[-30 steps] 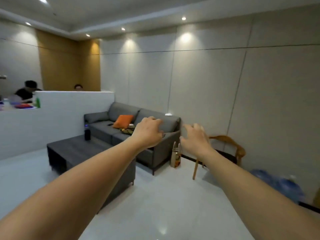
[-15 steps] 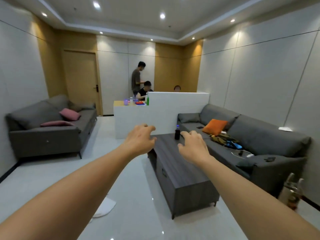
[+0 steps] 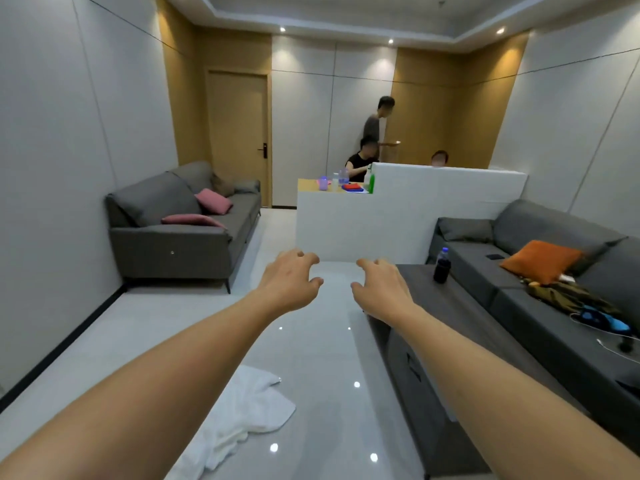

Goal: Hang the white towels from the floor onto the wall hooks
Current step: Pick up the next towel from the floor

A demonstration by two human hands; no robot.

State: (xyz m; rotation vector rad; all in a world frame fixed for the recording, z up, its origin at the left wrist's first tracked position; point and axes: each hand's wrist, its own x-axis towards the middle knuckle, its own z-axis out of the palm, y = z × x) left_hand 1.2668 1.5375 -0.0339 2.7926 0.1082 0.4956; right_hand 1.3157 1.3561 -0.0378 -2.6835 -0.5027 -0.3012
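A crumpled white towel [image 3: 242,414] lies on the glossy white floor, low in the view and partly hidden under my left forearm. Both arms are stretched out in front of me, well above the towel. My left hand [image 3: 289,282] hangs in the air with its fingers loosely curled and nothing in it. My right hand [image 3: 379,289] is beside it, a little apart, also loosely curled and empty. No wall hooks are in view.
A dark grey coffee table [image 3: 450,327] with a dark bottle [image 3: 441,266] stands right of my arms. Grey sofas line the left wall [image 3: 180,226] and the right wall [image 3: 554,289]. A white partition [image 3: 398,216] with people behind it stands ahead.
The view has swung left from the right-hand sofa to the middle of the room and tilted down. The towel on the floor has come into fuller view. Both hands stay empty.
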